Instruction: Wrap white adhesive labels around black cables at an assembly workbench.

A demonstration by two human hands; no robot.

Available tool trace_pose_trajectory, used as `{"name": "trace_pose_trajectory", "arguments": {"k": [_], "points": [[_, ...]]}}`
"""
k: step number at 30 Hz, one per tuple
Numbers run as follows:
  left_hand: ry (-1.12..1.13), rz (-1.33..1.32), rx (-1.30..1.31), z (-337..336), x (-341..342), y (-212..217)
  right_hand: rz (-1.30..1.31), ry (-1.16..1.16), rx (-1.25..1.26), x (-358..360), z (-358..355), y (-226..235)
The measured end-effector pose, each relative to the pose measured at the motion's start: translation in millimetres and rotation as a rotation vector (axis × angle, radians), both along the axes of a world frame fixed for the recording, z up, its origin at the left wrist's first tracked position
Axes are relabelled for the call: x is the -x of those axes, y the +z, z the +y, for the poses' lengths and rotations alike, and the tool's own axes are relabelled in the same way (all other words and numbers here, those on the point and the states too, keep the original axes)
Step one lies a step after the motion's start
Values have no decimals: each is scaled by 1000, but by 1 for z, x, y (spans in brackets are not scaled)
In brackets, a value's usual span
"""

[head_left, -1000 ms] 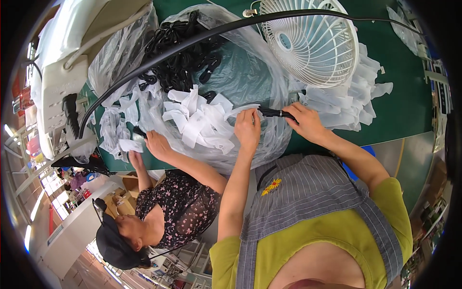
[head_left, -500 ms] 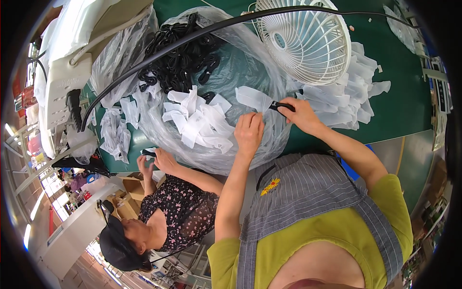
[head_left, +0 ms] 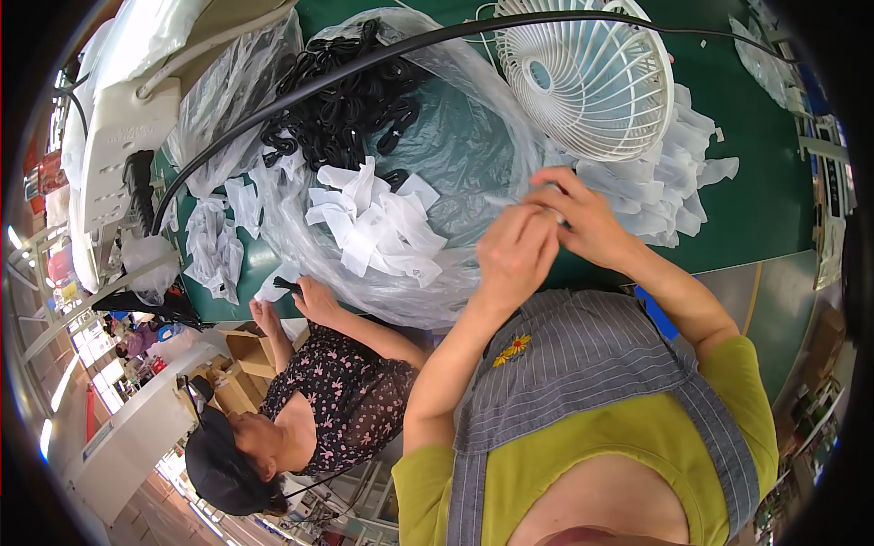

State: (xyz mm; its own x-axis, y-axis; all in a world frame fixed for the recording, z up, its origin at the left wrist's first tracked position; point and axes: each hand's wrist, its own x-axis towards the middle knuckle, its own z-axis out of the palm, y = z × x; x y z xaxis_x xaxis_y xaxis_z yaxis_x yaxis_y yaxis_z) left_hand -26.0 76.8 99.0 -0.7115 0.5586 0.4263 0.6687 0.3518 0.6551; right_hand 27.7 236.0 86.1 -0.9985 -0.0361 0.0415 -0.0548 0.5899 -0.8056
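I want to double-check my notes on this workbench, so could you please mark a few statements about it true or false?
1. The table is green. True.
2. The left hand and right hand are together above the table edge. True.
3. The fan is black. False: it is white.
4. The black parts lie on clear plastic sheet. True.
5. The co-worker sits on the right. False: on the left.

The flat table top (head_left: 765, 209) is deep green. A round wire-grille fan (head_left: 583, 77) is white. Small moulded plastic pieces (head_left: 341, 109) are black, heaped on a clear, shiny plastic sheet (head_left: 473, 173). The loose cut fabric strips (head_left: 373, 227) are white. The co-worker's short-sleeved top (head_left: 350, 400) is black with tiny pink flowers.
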Motion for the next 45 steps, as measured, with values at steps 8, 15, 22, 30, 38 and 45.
{"name": "trace_pose_trajectory", "arguments": {"k": [8,15,22,30,38,45], "points": [[168,12,691,-129,40,-90,-237,-701,55,-74,92,-32],[64,142,879,-165,61,-136,68,76,-142,2,-7,-37],[51,-136,463,-78,43,-114,263,132,-302,230,-95,-159],[91,-18,354,-75,14,-136,302,-19,-658,195,-91,-162],[70,-106,539,-75,8,-166,64,-101,-469,108,-43,-139],[291,-316,218,-65,-3,-129,96,135,-192,16,-10,-75]]}}
